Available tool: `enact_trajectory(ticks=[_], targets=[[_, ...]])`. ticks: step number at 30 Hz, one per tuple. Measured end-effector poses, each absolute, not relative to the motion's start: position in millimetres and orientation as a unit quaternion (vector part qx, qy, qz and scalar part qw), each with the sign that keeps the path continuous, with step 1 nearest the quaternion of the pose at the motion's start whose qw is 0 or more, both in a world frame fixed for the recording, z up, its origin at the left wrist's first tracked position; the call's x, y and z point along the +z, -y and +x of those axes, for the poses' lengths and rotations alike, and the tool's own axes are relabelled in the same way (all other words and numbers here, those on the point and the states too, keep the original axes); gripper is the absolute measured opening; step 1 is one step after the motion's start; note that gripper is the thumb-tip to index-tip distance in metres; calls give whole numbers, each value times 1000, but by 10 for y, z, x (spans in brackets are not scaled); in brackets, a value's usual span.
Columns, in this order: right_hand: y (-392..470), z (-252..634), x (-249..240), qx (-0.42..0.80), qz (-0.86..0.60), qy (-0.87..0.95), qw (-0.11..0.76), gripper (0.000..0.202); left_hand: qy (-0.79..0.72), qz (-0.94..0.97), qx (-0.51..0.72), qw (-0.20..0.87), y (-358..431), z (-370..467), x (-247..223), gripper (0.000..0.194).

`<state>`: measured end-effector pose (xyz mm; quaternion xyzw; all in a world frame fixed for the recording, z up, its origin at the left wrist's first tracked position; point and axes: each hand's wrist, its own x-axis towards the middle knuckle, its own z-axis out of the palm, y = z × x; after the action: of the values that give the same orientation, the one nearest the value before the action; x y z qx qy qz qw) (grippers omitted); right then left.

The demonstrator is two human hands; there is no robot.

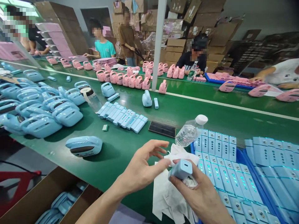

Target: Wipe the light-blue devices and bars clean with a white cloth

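My right hand [201, 193] is wrapped round a light blue box-shaped device [181, 170], its end with a dark port slot turned up toward me. A crumpled bit of white tissue [190, 182] is also between those fingers and the device. Just left of it is my left hand [143, 168], fingers apart and holding nothing, its thumb close to the device. White paper sheets [164, 196] lie beneath both hands. To the right, a blue tray [192, 148] holds rows of similar light blue devices [225, 174] with button dots.
A black phone [162, 128] and a clear bottle [188, 133] stand beyond my hands. More blue devices [122, 116] lie in a row. Blue handled shells [42, 119] crowd the left; one shell [84, 146] sits apart. Across the green table [130, 149], people handle pink parts.
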<state>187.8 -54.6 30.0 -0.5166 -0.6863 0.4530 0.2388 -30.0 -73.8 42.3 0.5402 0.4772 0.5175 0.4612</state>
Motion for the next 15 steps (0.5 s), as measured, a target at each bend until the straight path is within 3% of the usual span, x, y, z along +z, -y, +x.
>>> enact_trajectory(ticks=[3,7,10,15], targets=[[696,1786,162,432,-592,640,231,37,-563,469,551,399,889,-423,53,20],[759,1661,-198,332,-541,708,309,36,-607,430,546,385,1092,-492,-432,19],[695,1611,-461,292,-511,745,314,35,-620,420,539,385,1177,-477,-691,19],[667,1864,-145,243,-544,729,338,43,-617,412,546,388,1193,-476,-822,20]])
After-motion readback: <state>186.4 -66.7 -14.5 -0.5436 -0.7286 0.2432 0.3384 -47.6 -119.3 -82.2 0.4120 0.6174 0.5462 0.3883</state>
